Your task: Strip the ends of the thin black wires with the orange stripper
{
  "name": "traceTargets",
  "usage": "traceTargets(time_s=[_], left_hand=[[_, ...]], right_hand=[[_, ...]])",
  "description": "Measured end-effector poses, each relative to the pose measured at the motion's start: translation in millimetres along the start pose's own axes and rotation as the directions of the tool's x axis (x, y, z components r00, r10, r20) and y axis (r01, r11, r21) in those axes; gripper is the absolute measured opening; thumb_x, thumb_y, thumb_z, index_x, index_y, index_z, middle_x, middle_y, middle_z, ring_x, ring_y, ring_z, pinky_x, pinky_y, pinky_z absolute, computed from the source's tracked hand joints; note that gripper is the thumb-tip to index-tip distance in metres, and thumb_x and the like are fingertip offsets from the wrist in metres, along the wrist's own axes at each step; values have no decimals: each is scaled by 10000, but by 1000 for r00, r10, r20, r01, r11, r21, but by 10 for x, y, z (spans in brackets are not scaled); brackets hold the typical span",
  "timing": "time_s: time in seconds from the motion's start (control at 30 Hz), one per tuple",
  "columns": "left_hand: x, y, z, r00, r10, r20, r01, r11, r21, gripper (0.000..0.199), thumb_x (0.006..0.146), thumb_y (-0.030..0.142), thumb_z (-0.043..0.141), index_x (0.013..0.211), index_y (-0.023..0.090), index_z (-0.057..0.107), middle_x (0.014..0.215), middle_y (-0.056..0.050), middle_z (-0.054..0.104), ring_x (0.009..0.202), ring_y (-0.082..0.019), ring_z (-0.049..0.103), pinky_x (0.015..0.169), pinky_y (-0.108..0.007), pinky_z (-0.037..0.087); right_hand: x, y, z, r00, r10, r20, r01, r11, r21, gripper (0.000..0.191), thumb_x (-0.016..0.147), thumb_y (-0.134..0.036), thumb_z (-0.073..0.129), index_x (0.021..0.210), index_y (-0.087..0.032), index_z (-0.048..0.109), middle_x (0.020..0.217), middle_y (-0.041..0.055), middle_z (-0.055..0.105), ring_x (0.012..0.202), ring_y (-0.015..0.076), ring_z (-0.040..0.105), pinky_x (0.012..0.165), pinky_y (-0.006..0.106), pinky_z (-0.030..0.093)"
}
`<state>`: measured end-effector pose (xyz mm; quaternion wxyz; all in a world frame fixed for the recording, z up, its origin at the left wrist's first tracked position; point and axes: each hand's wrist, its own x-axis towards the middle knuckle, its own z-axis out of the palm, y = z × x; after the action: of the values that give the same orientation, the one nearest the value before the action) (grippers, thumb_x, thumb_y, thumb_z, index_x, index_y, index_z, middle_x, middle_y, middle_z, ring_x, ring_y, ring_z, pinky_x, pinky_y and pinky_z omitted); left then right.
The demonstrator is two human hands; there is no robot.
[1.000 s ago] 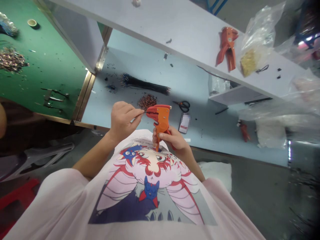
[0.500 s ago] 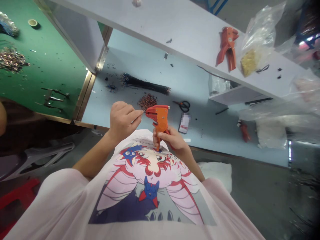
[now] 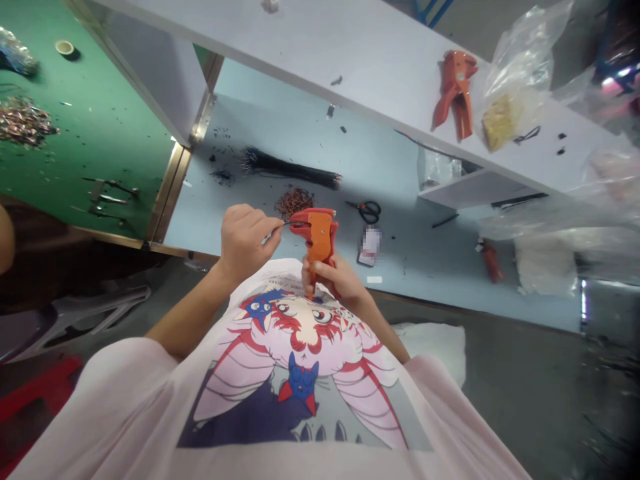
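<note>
The left grip (image 3: 249, 241) pinches a dark wire (image 3: 286, 223); the right grip (image 3: 336, 275) is closed round orange pliers (image 3: 320, 235) near the bench's (image 3: 385, 140) front edge.

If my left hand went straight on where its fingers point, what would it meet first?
The left hand would probably meet the orange, pistol-shaped wire stripper, at its red nose; depth between them is hard to judge.

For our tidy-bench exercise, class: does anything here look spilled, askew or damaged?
Dark scraps lie strewn on the blue bench, left of the wire bundle, apart from the heaped clippings, so they look spilled. The pliers in the right hand show no visible damage.
</note>
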<state>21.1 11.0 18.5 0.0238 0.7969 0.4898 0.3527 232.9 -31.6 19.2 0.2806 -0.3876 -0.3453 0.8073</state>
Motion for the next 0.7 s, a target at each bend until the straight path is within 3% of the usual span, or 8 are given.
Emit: traceTargets(time_s=[0.1, 0.2, 0.33, 0.5, 0.7], left_hand=[[-8, -8, -11, 999, -46, -26, 46, 999, -27, 87, 817, 217, 566, 756, 208, 628, 585, 4, 575, 623, -157, 498, 672, -333, 336], [-22, 3, -29, 998, -59, -35, 56, 996, -68, 73, 819, 217, 568, 789, 216, 634, 626, -1, 605, 658, -161, 523, 687, -333, 347], [-24, 70, -24, 998, 34, -51, -40, 993, -108, 43, 799, 217, 608, 801, 223, 650, 668, -4, 636, 672, -157, 529, 690, -329, 360], [-13, 167, 16, 993, 114, -23, -116, 983, -141, 52, 800, 212, 611, 787, 219, 660, 655, -5, 634, 672, -153, 515, 691, -327, 364], [-33, 186, 29, 988, 146, 59, -137, 981, -135, 93, 821, 219, 573, 795, 227, 662, 668, -6, 622, 679, -154, 494, 691, -334, 341]], right_hand=[[-1, -44, -41, 999, -33, 15, 33, 999, 43, 445, 702, -469, 724, 979, -152, 580, 862, 62, 639, 743, 177, 638, 678, 332, 538], [22, -92, -83, 990, -101, -102, 99, 995, -23, 397, 714, -419, 725, 982, -165, 579, 921, 70, 633, 780, 186, 636, 701, 346, 539], [92, -131, -67, 909, -299, -291, 245, 947, -208, 316, 710, -319, 737, 940, -186, 566, 888, 44, 618, 804, 182, 614, 734, 339, 525], [142, -171, 8, 810, -525, -261, 419, 830, -368, 253, 761, -276, 690, 956, -210, 544, 868, 30, 582, 812, 168, 581, 790, 346, 502], [173, -164, 34, 813, -542, -213, 407, 790, -458, 160, 804, -281, 637, 908, -208, 542, 823, 24, 562, 761, 163, 562, 739, 335, 510]])
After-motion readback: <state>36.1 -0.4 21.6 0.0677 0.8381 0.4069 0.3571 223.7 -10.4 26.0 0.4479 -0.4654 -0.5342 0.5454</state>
